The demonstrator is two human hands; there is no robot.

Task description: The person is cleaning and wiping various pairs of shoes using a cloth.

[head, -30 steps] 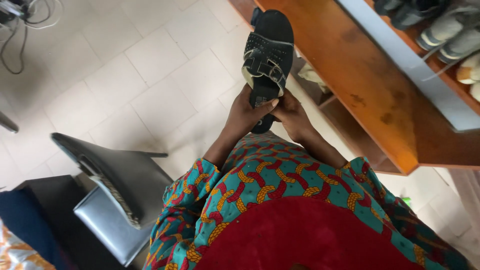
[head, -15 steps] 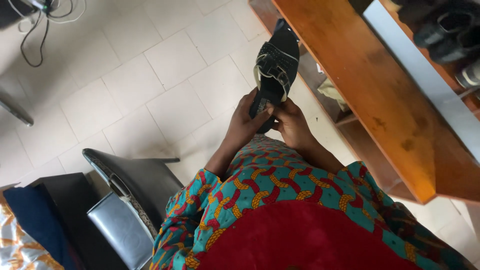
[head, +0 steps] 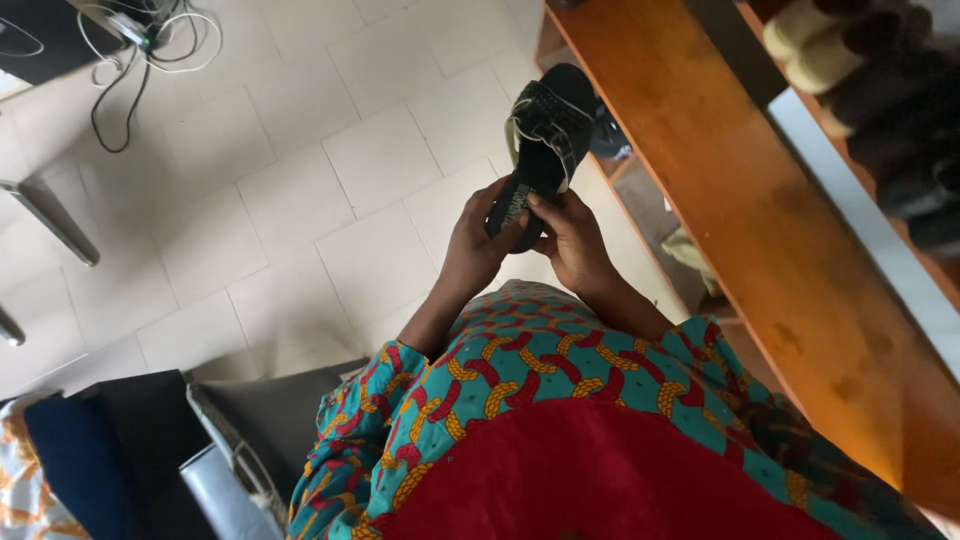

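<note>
Black sandal point(head: 543, 140) held heel-end by both hands, raised over tiled floor point(head: 300, 170) beside wooden shelf point(head: 740, 200).
Left hand point(head: 478, 245) & right hand point(head: 567, 235) closed on heel only; toe end unsupported, so may tip or slip, or knock shelf edge.

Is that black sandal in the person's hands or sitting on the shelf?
In hand: both the left hand and right hand grip the sandal by its heel.

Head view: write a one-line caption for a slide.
Both hands, left hand and right hand, hold a black studded sandal by its heel above a tiled floor, beside an orange wooden shelf.
</note>
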